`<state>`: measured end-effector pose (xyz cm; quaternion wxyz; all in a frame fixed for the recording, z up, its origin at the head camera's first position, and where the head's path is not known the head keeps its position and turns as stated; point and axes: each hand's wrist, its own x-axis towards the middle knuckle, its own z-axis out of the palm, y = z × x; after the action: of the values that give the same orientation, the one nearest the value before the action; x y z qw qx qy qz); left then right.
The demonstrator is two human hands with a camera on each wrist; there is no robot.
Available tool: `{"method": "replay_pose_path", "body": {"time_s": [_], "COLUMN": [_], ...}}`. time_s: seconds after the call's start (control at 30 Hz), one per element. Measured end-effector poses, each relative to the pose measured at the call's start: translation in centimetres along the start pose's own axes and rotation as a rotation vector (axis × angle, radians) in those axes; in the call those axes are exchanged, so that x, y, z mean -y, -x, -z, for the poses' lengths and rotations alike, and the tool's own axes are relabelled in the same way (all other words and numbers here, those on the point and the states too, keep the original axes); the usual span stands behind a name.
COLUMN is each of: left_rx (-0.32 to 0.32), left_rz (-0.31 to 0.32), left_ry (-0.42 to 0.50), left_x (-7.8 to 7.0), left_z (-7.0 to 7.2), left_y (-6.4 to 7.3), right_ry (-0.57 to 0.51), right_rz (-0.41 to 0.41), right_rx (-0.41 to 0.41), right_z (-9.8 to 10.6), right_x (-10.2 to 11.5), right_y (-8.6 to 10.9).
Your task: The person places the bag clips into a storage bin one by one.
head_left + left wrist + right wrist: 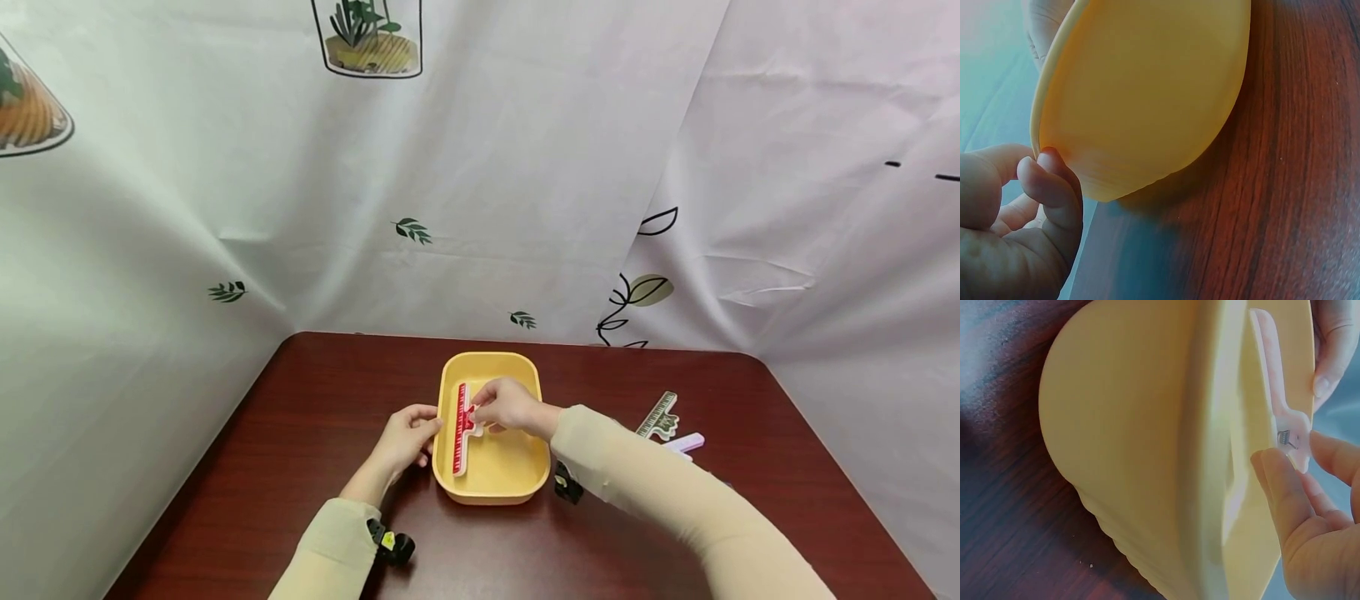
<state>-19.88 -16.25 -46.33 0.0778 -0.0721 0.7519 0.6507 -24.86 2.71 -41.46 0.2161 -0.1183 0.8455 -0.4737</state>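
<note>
A yellow plastic tray stands on the table, a red and white clip with a piano-key pattern lying lengthwise along its left side. My right hand reaches in over the tray and pinches the clip's handle; the metal spring shows beside the fingertips in the right wrist view. With thumb and fingers, my left hand grips the tray's left rim. The right wrist view shows the clip side-on, pale, partly behind the near wall of the tray.
Right of the tray, a dark green and white clip lies on the brown table. Next to it is a lilac clip, partly covered by the right sleeve. White printed cloth hangs behind and at both sides.
</note>
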Motion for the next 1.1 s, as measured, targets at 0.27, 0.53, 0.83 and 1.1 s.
{"method": "replay_pose_path", "body": {"time_s": [0.27,0.53,0.83,1.1], "left_rx": [-0.016,-0.021,0.023,-0.002], "left_rz": [0.01,0.002,-0.016,-0.022], "left_ry": [-0.015,-0.002,0.007,-0.009], "left_x": [0.1,0.0,-2.9,-0.7], "left_z": [0.2,0.0,0.0,0.0], "left_y": [0.1,0.5,2.7,0.8], "right_ry": [0.048,0.068,0.099,0.161], "right_rz": [-0.013,-0.037,-0.043,-0.048], "right_rx": [0.003,0.018,0.03,0.033], "right_z": [-0.4,-0.8,-1.3,-1.3], "right_x": [0.6,1.2,1.4,2.1], "right_y": [-0.4,-0.5,-0.8,-1.4]}}
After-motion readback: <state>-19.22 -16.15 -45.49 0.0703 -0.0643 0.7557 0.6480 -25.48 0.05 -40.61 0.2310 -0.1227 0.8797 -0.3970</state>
